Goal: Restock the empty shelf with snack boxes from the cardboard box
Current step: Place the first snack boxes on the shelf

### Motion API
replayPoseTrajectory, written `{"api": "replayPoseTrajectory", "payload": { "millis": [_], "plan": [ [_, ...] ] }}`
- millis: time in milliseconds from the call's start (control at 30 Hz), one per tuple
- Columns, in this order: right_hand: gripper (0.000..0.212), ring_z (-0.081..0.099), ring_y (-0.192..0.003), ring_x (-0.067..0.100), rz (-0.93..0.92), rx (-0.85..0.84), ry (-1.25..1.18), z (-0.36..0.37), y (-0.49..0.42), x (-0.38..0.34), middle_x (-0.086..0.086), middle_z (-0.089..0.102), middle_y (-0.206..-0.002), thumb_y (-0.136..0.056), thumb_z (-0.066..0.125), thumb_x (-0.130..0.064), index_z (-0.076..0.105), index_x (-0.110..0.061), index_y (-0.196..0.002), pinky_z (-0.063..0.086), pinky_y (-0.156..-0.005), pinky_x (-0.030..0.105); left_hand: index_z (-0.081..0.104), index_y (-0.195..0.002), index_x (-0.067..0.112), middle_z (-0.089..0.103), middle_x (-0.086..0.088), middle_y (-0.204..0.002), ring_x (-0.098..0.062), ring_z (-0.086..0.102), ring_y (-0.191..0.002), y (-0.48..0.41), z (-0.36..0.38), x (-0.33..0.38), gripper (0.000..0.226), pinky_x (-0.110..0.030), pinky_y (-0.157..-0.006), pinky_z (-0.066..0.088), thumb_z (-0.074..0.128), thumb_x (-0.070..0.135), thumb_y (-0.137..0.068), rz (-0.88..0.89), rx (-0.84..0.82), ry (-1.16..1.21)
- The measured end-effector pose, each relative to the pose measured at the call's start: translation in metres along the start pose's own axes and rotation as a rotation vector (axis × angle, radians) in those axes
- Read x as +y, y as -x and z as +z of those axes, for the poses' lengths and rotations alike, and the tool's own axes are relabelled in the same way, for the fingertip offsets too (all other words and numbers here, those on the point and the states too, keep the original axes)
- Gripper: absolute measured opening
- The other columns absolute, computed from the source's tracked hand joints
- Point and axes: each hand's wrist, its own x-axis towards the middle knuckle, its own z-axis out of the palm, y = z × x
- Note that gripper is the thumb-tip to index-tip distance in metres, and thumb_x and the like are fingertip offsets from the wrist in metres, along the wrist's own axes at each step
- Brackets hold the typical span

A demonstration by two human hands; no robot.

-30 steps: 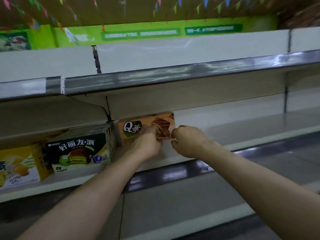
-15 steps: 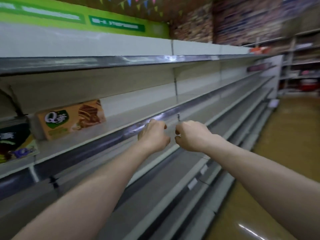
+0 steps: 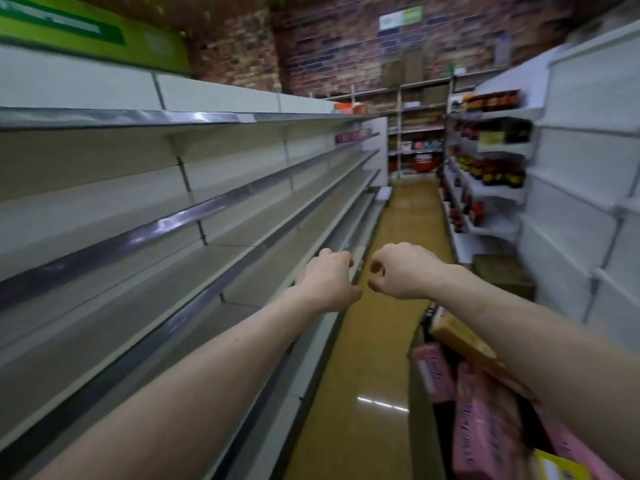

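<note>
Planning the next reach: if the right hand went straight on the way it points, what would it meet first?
Probably the left hand, close beside the right hand; past it, the shelf. Depth is unclear.

We see pink boxes (image 3: 485,427) below our right hand (image 3: 398,271), cream shelves (image 3: 277,216) left of it, red-brown brick wall (image 3: 329,46) beyond.

A brick wall (image 3: 329,46) closes the aisle's far end, with a green and white sign (image 3: 400,17) high on it. Below the wall runs a glossy yellow floor (image 3: 408,216). Right of the wall, white racks (image 3: 498,195) carry dark bottles (image 3: 495,168).
</note>
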Motion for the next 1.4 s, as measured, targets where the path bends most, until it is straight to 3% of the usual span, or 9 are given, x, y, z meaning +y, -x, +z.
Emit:
{"api": "replayPoseTrajectory", "payload": {
  "millis": [267, 433, 567, 833, 1000, 1100, 1200, 1300, 1400],
  "plan": [
    [0.033, 0.062, -0.093, 0.022, 0.222, -0.093, -0.057, -0.003, 0.049, 0.157, 0.002, 0.066, -0.104, -0.086, 0.062, -0.044, 0.065, -0.02, -0.108, 0.055, -0.083, 0.039, 0.039, -0.143, 0.019, 0.041, -0.009, -0.139, -0.026, 0.052, -0.118, -0.028, 0.065, 0.119, 0.066, -0.04, -0.097, 0.048, 0.067, 0.038, -0.086, 0.124, -0.201, 0.04],
    [0.037, 0.061, -0.098, 0.025, 0.315, -0.158, -0.055, 0.02, 0.067, 0.223, 0.005, 0.065, -0.11, -0.085, 0.062, -0.044, 0.064, -0.018, -0.112, 0.054, -0.085, 0.039, 0.042, -0.139, 0.019, 0.042, -0.01, -0.136, -0.026, 0.053, -0.115, -0.048, 0.116, 0.157, 0.067, -0.041, -0.094, 0.051, 0.07, 0.035, -0.081, 0.096, -0.296, 0.093],
    [0.048, 0.058, -0.109, 0.025, 0.375, -0.195, -0.08, 0.051, 0.073, 0.265, 0.005, 0.062, -0.122, -0.086, 0.062, -0.045, 0.057, -0.02, -0.126, 0.05, -0.088, 0.036, 0.034, -0.146, 0.019, 0.041, -0.012, -0.139, -0.028, 0.046, -0.124, -0.065, 0.152, 0.165, 0.077, -0.042, -0.1, 0.046, 0.071, 0.038, -0.08, 0.033, -0.333, 0.124],
    [0.061, 0.055, -0.114, 0.027, 0.508, -0.299, -0.246, 0.139, 0.062, 0.323, 0.006, 0.056, -0.131, -0.085, 0.062, -0.043, 0.039, -0.02, -0.137, 0.049, -0.092, 0.038, 0.018, -0.153, 0.023, 0.038, -0.014, -0.144, -0.031, 0.046, -0.126, -0.105, 0.213, 0.155, 0.099, -0.049, -0.1, 0.047, 0.073, 0.05, -0.075, -0.195, -0.318, 0.287],
    [0.062, 0.056, -0.113, 0.029, 0.655, -0.284, -0.428, 0.178, 0.05, 0.342, 0.01, 0.056, -0.128, -0.088, 0.057, -0.045, 0.035, -0.013, -0.136, 0.048, -0.094, 0.04, 0.012, -0.154, 0.021, 0.028, -0.014, -0.156, -0.033, 0.032, -0.14, -0.128, 0.24, 0.15, 0.103, -0.054, -0.109, 0.037, 0.072, 0.054, -0.077, -0.33, -0.285, 0.469],
    [0.063, 0.056, -0.11, 0.029, 0.701, -0.29, -0.492, 0.192, 0.045, 0.346, 0.011, 0.056, -0.124, -0.089, 0.056, -0.044, 0.033, -0.007, -0.135, 0.049, -0.093, 0.041, 0.011, -0.155, 0.019, 0.03, -0.013, -0.156, -0.032, 0.035, -0.14, -0.137, 0.253, 0.149, 0.103, -0.054, -0.11, 0.036, 0.071, 0.054, -0.079, -0.355, -0.293, 0.565],
    [0.069, 0.053, -0.116, 0.03, 0.737, -0.272, -0.571, 0.201, 0.042, 0.346, 0.014, 0.053, -0.128, -0.09, 0.057, -0.04, 0.028, -0.002, -0.14, 0.047, -0.093, 0.037, 0.022, -0.152, 0.015, 0.049, -0.01, -0.142, -0.029, 0.054, -0.123, -0.137, 0.26, 0.151, 0.098, -0.05, -0.101, 0.047, 0.072, 0.054, -0.077, -0.351, -0.332, 0.639],
    [0.07, 0.048, -0.123, 0.029, 0.753, -0.234, -0.673, 0.206, 0.041, 0.345, 0.013, 0.048, -0.135, -0.091, 0.058, -0.038, 0.025, -0.002, -0.142, 0.042, -0.092, 0.03, 0.041, -0.136, 0.015, 0.063, -0.005, -0.121, -0.022, 0.064, -0.105, -0.135, 0.264, 0.151, 0.069, -0.046, -0.092, 0.054, 0.073, 0.043, -0.082, -0.329, -0.319, 0.674],
    [0.076, 0.045, -0.127, 0.029, 0.763, -0.212, -0.754, 0.21, 0.039, 0.343, 0.012, 0.043, -0.14, -0.09, 0.06, -0.041, 0.021, -0.005, -0.145, 0.04, -0.098, 0.032, 0.043, -0.134, 0.015, 0.063, -0.003, -0.118, -0.02, 0.063, -0.103, -0.13, 0.264, 0.151, 0.059, -0.041, -0.09, 0.054, 0.071, 0.033, -0.086, -0.319, -0.312, 0.682]
  ]
}}
